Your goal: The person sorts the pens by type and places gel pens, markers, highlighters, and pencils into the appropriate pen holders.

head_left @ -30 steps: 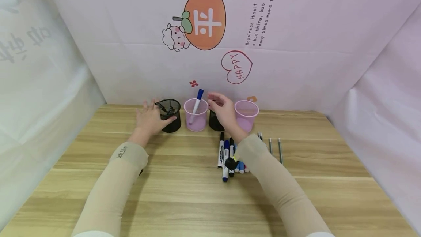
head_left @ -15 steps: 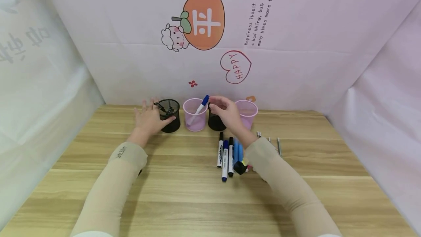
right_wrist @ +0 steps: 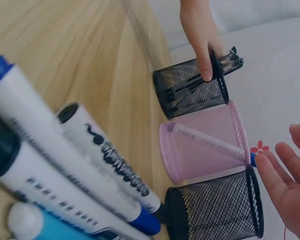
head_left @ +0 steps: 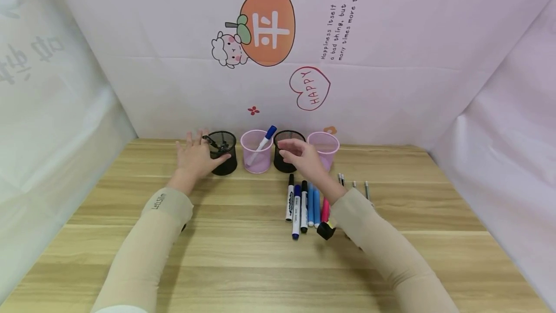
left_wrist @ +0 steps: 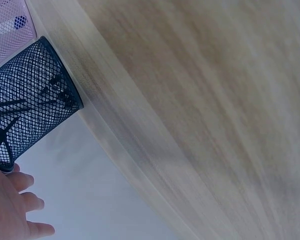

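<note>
Fingers spread, the left hand (head_left: 194, 159) touches the leftmost black cup (head_left: 227, 166) with its thumb. The right hand (head_left: 307, 160), fingers parted, is over the other black cup (head_left: 282, 162). A blue-capped marker (head_left: 263, 142) leans inside the pink cup (head_left: 263, 163) between

Both arms (head_left: 143, 250) outstretched, left grip (head_left: 194, 159) at the leftmost black cup (head_left: 226, 164), fingers (head_left: 189, 139) splayed, thumb (head_left: 222, 159) against it, right grip (head_left: 305, 159) well right of that cup, fingers loosely curved

The 4 cups (right_wrist: 215, 207) look metal mesh (finely perforated), the markers (head_left: 296, 214) smooth plastic, the table (head_left: 234, 255) wood-grained.
</note>
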The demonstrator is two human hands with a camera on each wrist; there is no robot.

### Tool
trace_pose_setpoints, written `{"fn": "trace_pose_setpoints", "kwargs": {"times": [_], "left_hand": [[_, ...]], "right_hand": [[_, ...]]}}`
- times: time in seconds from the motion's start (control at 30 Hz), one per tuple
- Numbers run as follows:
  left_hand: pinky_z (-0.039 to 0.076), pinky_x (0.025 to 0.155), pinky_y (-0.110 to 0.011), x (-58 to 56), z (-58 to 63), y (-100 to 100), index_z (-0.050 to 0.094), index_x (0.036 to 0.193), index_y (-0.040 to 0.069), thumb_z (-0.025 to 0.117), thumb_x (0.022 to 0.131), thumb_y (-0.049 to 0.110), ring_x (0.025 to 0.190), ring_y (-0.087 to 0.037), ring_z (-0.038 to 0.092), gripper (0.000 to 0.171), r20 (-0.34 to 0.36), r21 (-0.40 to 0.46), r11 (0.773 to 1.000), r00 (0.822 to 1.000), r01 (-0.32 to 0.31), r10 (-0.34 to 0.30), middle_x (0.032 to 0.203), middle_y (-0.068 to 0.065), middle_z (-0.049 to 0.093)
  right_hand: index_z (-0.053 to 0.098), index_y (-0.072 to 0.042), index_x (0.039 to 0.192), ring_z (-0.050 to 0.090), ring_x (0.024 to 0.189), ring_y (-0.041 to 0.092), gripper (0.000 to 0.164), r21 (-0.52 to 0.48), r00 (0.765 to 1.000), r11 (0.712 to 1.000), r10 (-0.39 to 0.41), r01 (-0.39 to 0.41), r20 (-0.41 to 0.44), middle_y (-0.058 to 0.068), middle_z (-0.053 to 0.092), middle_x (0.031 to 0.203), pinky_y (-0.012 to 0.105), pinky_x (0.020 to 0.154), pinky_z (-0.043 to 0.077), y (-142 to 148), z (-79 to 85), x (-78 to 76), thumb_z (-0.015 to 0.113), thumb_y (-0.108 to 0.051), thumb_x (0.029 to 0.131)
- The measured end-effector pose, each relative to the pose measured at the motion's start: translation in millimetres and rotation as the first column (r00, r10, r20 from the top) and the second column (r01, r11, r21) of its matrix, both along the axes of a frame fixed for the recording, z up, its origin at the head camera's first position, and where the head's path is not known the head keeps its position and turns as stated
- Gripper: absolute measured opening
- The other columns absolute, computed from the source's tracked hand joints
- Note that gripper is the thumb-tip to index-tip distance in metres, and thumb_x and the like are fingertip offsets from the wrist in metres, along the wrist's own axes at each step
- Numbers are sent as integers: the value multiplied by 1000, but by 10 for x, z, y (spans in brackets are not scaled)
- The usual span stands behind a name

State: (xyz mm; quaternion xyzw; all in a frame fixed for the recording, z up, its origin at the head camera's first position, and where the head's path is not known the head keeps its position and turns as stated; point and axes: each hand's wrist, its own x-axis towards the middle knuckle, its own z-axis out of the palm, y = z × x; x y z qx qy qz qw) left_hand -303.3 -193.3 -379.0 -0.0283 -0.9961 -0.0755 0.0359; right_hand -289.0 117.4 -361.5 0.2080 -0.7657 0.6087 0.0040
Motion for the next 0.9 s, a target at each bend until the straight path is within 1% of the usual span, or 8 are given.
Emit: {"fn": "trace_pose_setpoints", "kwargs": {"times": [0.1,0.2,0.33,0.47,0.53,0.67,0.73,0.9], "left_hand": [[5,116,-74,0,4,2,34,153,-12,47,96,73,151,-53,4,103,0,-2,1000,1000,-1,1,166,-28,13],[5,115,-75,-3,4,1,34,153,-12,47,96,73,151,-53,4,103,0,-6,1000,1000,-2,2,166,-28,13],[5,115,-75,-6,-4,0,36,152,-13,48,96,73,151,-53,4,103,-9,-10,1000,1000,-6,6,166,-28,14],[5,115,-75,-2,-15,1,37,151,-13,48,95,74,152,-52,5,104,-13,-7,1000,1000,-9,9,166,-28,15],[5,115,-75,2,-18,2,37,151,-14,48,95,74,152,-52,5,105,-13,-3,1000,1000,-9,9,166,-28,14],[4,115,-75,5,-18,5,36,151,-14,47,95,75,151,-53,5,106,-14,-3,1000,1000,-8,8,166,-28,14],[5,115,-75,4,-17,6,36,151,-15,48,95,74,151,-53,5,105,-15,-5,1000,1000,-7,7,166,-28,14],[5,115,-75,-5,-17,6,37,150,-15,48,95,73,151,-53,5,104,-15,-3,1000,1000,-7,6,166,-28,14]], "right_hand": [[64,10,127,64,114,41,29,38,1000,999,3,-3,5,24,67,125,30,89,58,32,-36,20,64,-1,100],[64,11,126,65,112,41,29,76,1000,997,7,-7,7,25,67,125,32,88,59,72,-68,46,64,-2,100],[63,12,126,66,108,41,29,109,1000,994,24,-25,14,29,65,125,39,88,60,136,-140,57,64,-3,101],[63,12,127,66,106,44,30,136,999,990,32,-37,37,30,65,125,48,88,59,187,-205,62,63,-4,101],[63,12,127,65,105,45,31,151,998,988,27,-35,55,32,65,123,50,88,59,204,-230,63,63,-4,101],[63,12,126,66,101,45,30,207,997,978,8,-25,82,32,67,115,46,83,61,235,-267,53,63,-4,101],[63,13,126,68,95,41,31,235,995,972,1,-25,102,30,67,109,44,80,62,254,-286,32,63,-5,101],[61,13,129,68,81,33,33,262,981,964,0,-51,192,29,67,101,40,76,63,308,-302,-20,62,-5,102]]}}
